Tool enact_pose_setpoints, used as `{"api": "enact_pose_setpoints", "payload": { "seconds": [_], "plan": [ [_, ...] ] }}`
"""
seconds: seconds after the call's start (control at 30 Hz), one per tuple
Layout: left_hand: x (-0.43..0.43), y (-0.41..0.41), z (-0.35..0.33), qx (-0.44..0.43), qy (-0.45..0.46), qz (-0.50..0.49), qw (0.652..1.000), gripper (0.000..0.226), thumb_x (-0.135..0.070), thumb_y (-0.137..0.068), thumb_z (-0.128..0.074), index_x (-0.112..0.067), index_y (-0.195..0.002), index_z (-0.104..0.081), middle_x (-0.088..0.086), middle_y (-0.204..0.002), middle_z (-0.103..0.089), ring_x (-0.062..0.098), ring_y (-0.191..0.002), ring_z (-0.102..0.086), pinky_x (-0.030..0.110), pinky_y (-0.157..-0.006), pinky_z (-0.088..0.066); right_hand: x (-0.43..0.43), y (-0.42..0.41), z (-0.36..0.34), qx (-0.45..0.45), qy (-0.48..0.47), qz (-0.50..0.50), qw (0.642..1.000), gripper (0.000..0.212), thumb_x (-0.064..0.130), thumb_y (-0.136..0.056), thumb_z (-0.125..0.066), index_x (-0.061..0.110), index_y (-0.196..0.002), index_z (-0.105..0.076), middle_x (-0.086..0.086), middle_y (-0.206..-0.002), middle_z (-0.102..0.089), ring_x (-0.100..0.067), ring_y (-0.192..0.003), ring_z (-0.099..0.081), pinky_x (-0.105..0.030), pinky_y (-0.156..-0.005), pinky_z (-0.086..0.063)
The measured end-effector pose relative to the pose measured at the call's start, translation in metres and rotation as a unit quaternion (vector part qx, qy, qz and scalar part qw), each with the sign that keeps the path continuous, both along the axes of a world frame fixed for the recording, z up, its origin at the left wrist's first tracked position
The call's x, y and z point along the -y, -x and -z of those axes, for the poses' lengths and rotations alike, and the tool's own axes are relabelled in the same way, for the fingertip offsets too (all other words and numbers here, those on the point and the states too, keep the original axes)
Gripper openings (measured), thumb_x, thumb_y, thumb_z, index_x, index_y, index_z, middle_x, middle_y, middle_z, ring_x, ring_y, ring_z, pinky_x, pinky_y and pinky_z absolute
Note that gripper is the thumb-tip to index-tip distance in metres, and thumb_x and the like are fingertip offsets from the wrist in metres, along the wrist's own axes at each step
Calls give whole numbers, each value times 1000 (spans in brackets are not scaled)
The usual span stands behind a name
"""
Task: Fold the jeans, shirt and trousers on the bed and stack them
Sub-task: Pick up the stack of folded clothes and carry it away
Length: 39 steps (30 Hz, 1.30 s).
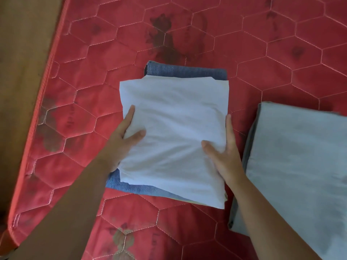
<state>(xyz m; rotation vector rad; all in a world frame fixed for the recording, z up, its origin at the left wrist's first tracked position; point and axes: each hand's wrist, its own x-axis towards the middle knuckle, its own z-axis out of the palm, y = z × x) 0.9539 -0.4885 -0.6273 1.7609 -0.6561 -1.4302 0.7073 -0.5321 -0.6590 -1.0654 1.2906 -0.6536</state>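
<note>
While both hands frame it, the folded white shirt [173, 132] lies on top of the folded jeans [185, 71], near the middle of the red quilted mattress [281, 44]. Blue denim shows past the shirt at the far edge and the near left corner, so the shirt sits slightly askew on the pile. Left hand [124, 136]: thumb on top, fingers along or under the left edge, grasping the shirt. Right hand [223, 147]: same grip on the right edge. A hold on both sides probably serves to keep the folds from slipping while the shirt is squared up. Grey trousers [300, 166], already folded, lie just to the right, apart from the pile; likely the last piece to stack. Wooden floor [22, 53] lies beyond the mattress edge, left.
</note>
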Motion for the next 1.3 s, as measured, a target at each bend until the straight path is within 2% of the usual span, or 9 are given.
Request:
{"api": "enact_pose_setpoints", "payload": {
  "seconds": [0.2, 0.33, 0.47, 0.6, 0.77, 0.97, 1.1, 1.2, 1.3],
  "plan": [
    [5, 24, -43, -15, 58, -36, 998, 64, -8, -88, -56, -52, -130, -35, -21, -137, -45, 1, -112, -57, 18, -80, -52, 17, 16, -32, 6, 25, 8, 1000, 81, 10, -82, -66, 37, -143, -20, 34, -122, -39, 27, -100, -44, 3, -79, -37],
    [15, 56, -76, 16, 90, -31, 995, 64, -8, -88, -55, -50, -131, -33, -32, -125, -45, -11, -100, -58, 10, -72, -50, 27, 43, -58, 4, 64, 10, 998, 79, 13, -81, -69, 38, -141, -25, 27, -133, -37, 24, -111, -39, 1, -89, -36],
    [24, 98, -104, 33, 117, -7, 993, 64, -9, -89, -56, -49, -132, -32, -41, -117, -45, -15, -103, -54, 9, -76, -49, 29, 87, -88, 5, 88, 37, 995, 77, 12, -81, -68, 41, -139, -26, 24, -135, -38, 21, -113, -40, 1, -85, -38],
    [25, 155, -116, 32, 137, 18, 990, 64, -11, -88, -57, -49, -133, -32, -41, -115, -48, -14, -104, -54, 10, -79, -48, 22, 146, -112, -10, 110, 56, 992, 76, 11, -81, -67, 43, -136, -26, 35, -124, -38, 24, -104, -45, 2, -78, -39],
    [15, 232, -99, 12, 140, 45, 989, 63, -14, -87, -59, -51, -131, -32, -42, -114, -47, -16, -103, -53, 9, -79, -48, -1, 224, -119, -65, 103, 75, 990, 77, 28, -71, -69, 53, -133, -30, 22, -142, -37, 7, -125, -40, -18, -101, -39],
    [-15, 286, -47, 3, 111, 58, 992, 63, -20, -87, -60, -62, -124, -31, -30, -131, -42, -12, -113, -49, 11, -89, -46, -30, 282, -83, -93, 91, 75, 989, 76, 9, -80, -68, 47, -134, -29, 31, -132, -41, 20, -112, -43, 1, -84, -37],
    [-33, 300, -3, -1, 70, 64, 995, 63, -18, -89, -57, -52, -132, -26, -20, -140, -38, -11, -116, -46, 6, -83, -44, -43, 289, -42, -89, 29, 66, 993, 76, 11, -83, -65, 53, -132, -26, 22, -135, -44, 12, -115, -47, -8, -94, -40],
    [-34, 301, 10, 5, 62, 48, 997, 61, -19, -91, -53, -46, -137, -24, -20, -137, -42, -16, -106, -51, 6, -77, -46, -44, 291, -32, -81, 11, 73, 994, 78, 14, -83, -66, 45, -140, -22, 20, -135, -45, 16, -114, -46, -3, -89, -40],
    [-34, 299, 10, 59, 60, 77, 993, 59, -26, -92, -52, -44, -140, -21, -26, -134, -40, -17, -108, -48, 9, -89, -43, -43, 293, -31, -74, 9, 61, 995, 81, 16, -83, -66, 33, -145, -16, 19, -137, -42, 15, -115, -45, -5, -92, -38]
  ]
}}
